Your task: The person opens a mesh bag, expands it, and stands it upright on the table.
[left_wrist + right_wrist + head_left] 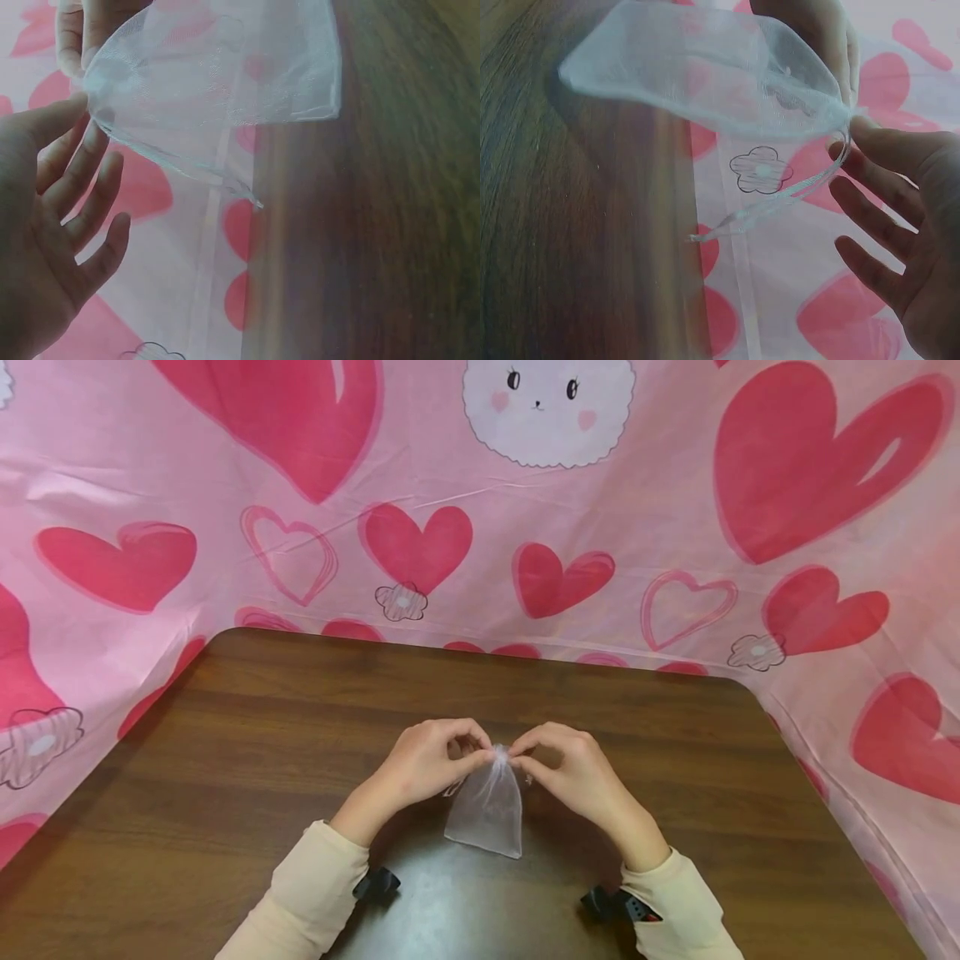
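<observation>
A table (300,710) is extending across the foreground, with a cloth backdrop (225,468) standing behind it and flanking it at left and right. Near the table's middle, a drawstring bag (487,814) is occupying the space between the left hand (431,760) and the right hand (573,768); both are pinching its gathered neck, and its body is spreading from there toward the wearer. A left cord (180,166) is trailing from the neck beside the left hand, a right cord (799,187) beside the right. Nearer the wearer, wrist devices (377,886) are sitting inward of both sleeves (322,877).
</observation>
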Demonstrator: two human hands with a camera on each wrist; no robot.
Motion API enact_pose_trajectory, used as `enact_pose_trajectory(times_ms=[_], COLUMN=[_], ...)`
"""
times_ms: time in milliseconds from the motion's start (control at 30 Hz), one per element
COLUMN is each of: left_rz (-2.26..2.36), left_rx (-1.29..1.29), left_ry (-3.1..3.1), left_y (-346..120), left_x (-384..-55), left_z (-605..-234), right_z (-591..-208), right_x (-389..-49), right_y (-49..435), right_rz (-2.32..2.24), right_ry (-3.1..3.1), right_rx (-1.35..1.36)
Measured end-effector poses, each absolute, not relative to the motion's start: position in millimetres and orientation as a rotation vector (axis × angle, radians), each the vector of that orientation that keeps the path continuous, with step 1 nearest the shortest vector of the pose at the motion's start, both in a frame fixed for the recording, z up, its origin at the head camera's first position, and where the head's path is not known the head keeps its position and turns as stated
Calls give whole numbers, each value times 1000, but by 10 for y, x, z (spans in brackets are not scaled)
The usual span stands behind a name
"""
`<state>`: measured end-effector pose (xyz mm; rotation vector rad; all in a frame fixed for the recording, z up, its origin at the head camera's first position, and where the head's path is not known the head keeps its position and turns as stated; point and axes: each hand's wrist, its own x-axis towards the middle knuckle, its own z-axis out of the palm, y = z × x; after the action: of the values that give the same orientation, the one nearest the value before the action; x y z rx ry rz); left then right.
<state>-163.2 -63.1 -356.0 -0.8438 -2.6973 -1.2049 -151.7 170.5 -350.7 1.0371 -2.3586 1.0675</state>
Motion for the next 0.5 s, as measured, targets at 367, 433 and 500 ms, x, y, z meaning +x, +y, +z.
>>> enact_pose_trajectory(times_ms=[367, 433, 500], left_rz=[-1189, -1186, -1189], left_rx=[-812, -811, -813], left_ry=[-2581, -2564, -2548], left_y=[-633, -631, -629], left_x=[-1631, -1630, -1630], left_z=[-3546, -3544, -3543], right_z=[-3530, -3535, -3531], right_x=[-1512, -1510, -1499], right_y=[1651, 1642, 1630], right_rz=[1302, 1333, 1342], right_ry=[-2419, -2437, -2456], right_rx=[772, 742, 716])
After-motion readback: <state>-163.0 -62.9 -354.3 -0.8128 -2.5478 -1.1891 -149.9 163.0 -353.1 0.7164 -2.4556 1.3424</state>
